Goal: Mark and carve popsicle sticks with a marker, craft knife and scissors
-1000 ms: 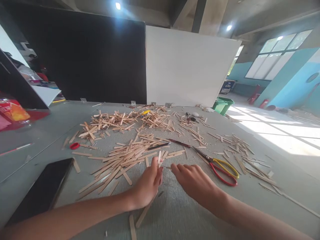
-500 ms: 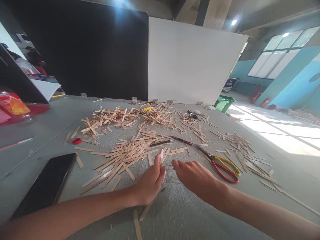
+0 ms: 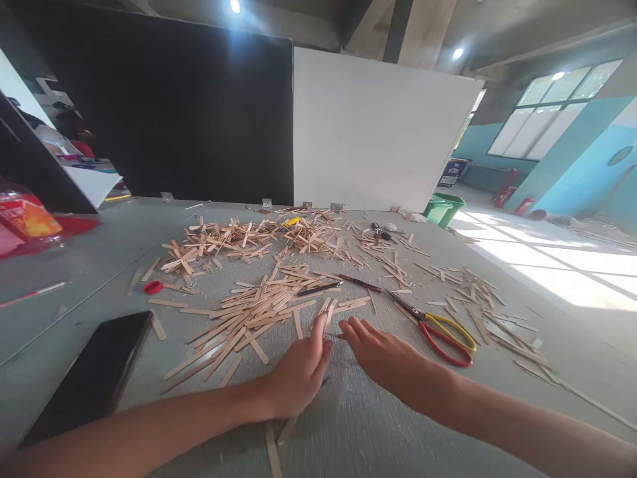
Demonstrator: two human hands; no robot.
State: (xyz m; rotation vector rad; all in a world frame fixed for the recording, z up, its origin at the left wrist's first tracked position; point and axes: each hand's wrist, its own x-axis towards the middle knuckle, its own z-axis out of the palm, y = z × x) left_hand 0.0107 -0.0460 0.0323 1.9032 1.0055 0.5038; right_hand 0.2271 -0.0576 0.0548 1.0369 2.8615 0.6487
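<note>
I have my left hand [image 3: 301, 368] pinching a flat wooden stick [image 3: 329, 320], over to the left of the scissors [image 3: 419, 315]. The stick's top end pokes up past the fingers. My right hand [image 3: 371, 340] is closer to the scissors, also on their left. Its fingers are curled around a thin thing [image 3: 337, 336] that points at the left hand; it is too small for me to tell what it is. The scissors lie on the table [image 3: 358, 431], with a dark red pen [image 3: 359, 283] just beside their tip. Left of the scissors are a black pen [image 3: 318, 289], a messy pile of sticks [image 3: 259, 302] and, farther off, a phone [image 3: 89, 378].
</note>
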